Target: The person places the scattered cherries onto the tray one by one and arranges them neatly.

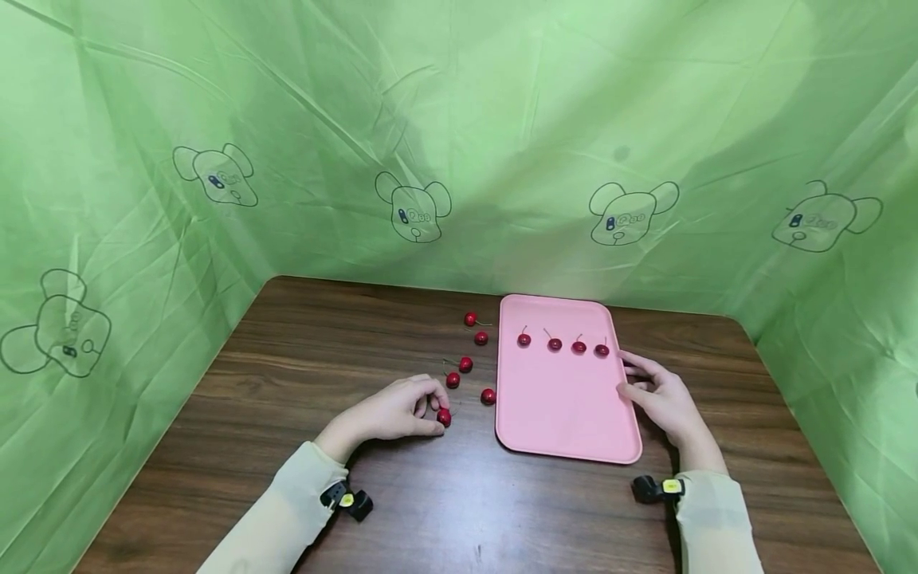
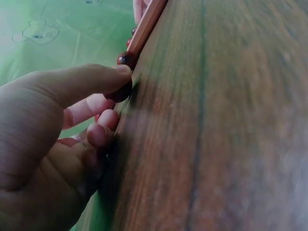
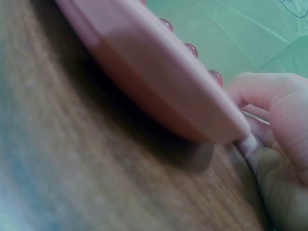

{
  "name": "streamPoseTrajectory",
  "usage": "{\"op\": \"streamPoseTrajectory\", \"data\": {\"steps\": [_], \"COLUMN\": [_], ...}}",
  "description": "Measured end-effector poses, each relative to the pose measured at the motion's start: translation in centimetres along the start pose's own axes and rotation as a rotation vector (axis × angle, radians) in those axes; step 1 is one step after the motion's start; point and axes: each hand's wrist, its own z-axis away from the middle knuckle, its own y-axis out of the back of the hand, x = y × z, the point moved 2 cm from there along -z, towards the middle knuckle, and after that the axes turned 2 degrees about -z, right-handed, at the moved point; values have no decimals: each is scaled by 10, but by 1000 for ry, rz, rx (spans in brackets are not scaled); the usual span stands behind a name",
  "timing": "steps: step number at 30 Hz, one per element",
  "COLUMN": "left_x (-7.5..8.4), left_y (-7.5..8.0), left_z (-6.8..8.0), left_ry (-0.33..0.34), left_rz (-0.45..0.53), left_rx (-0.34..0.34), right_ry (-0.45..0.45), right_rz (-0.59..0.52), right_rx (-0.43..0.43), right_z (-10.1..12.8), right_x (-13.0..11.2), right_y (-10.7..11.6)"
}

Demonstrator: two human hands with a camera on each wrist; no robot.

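My left hand pinches a small red cherry between thumb and fingertips, low over the wooden table left of the tray. From the left wrist view, the thumb covers part of that cherry. The pink rectangular tray lies flat to the right, with a row of several stemmed cherries across its far part. At the tray's right edge, my right hand holds the rim with thumb and fingers. The right wrist view shows these fingers around the tray's edge.
Several loose cherries lie on the table between my left hand and the tray. One cherry sits right by the tray's left rim. Green cloth with printed bear heads stands around the table's back and sides.
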Motion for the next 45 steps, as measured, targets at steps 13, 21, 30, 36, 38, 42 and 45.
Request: {"op": "streamPoseTrajectory", "data": {"steps": [13,21,30,36,38,42,45], "left_x": [0,2,2,1,1,0,-1], "left_y": [-2,0,0,1,2,3,2], "left_z": [0,2,1,0,0,1,1], "left_ry": [-19,-39,-89,-94,-86,-74,-71], "left_rz": [68,84,86,96,94,92,97], "left_rx": [-8,-31,-35,-34,-37,-37,-36], "right_ry": [5,18,32,56,49,41,40], "right_rz": [-20,-29,-46,-77,-72,-57,-51], "right_rx": [3,6,6,7,10,8,9], "right_z": [2,2,2,2,2,1,1], "right_x": [4,3,2,2,2,0,1], "right_y": [0,-1,-2,-2,-2,-2,-1]}}
